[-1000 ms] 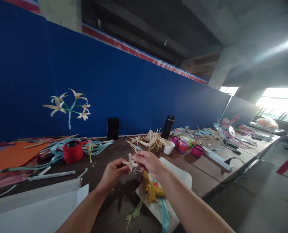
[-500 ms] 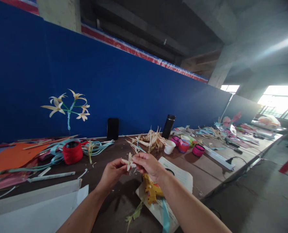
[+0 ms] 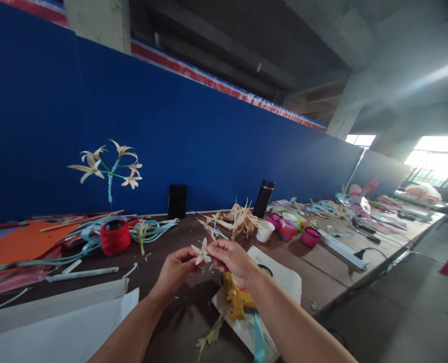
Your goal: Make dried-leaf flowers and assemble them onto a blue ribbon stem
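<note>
In the head view, a cream, star-shaped flower with slender petals (image 3: pixel 201 253) is held above the dark brown table (image 3: pixel 178 327), pinched between the fingertips of the left hand (image 3: pixel 177 266) and the right hand (image 3: pixel 230 258). Below the right forearm, a yellow glue gun (image 3: pixel 237 302) is laid on white printed paper (image 3: pixel 284 275).

Beyond the hands, a small white cup (image 3: pixel 265 233) is seen beside pale dried husks (image 3: pixel 241 222); its contents cannot be made out. To its right, a round pink container with a black rim (image 3: pixel 310 239) and a red-and-purple cup (image 3: pixel 286 231) are set close together. A black cylindrical flask (image 3: pixel 263 200) is stood behind them.

At left, a round red container with a dark opening (image 3: pixel 115 239) is placed beneath a cream-flowered stem (image 3: pixel 110 187); whether the stem is held inside cannot be told.
</note>
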`<state>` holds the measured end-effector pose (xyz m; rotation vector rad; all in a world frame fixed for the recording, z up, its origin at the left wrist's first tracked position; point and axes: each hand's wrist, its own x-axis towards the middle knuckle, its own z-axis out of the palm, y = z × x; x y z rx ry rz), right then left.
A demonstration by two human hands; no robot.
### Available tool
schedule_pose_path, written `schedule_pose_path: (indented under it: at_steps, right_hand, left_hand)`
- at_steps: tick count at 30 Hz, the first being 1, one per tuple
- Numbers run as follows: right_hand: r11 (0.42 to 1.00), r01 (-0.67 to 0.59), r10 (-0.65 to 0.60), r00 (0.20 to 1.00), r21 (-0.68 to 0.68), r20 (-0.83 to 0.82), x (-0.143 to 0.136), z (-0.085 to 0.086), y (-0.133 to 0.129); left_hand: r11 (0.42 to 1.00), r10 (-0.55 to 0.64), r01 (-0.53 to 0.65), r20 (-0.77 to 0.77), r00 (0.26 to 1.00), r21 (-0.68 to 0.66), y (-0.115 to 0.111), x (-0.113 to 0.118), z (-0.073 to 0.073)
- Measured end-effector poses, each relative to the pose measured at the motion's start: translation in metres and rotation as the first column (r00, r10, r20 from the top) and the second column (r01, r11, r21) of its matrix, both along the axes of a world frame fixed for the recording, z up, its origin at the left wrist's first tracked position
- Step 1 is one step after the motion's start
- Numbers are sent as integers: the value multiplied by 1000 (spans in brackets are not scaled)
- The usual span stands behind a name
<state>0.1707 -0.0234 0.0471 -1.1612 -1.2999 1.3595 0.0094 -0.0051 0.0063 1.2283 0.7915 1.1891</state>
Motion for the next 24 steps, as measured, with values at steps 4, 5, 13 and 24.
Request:
schedule_pose_path:
  at_steps: [4,5,13,24]
  right_hand:
    - [1000,3,-3,1000,25,13,1,3,-1]
    - [1000,2,-3,1000,29,15,2,5,-2]
    - [999,21,-24,999,45,46,3,8,-2]
    - [991,61,-81,981,117,177,0,18,-6]
  left_hand:
    - [1000,3,-3,-4,1000,-1,0,0,0]
    - [1000,4,-4,-6,1000,1,0,0,0]
    - [1000,17,-17,-21,1000,14,4,-1,-7]
    - [1000,17,-16,-39,999,27,3,-2,-4]
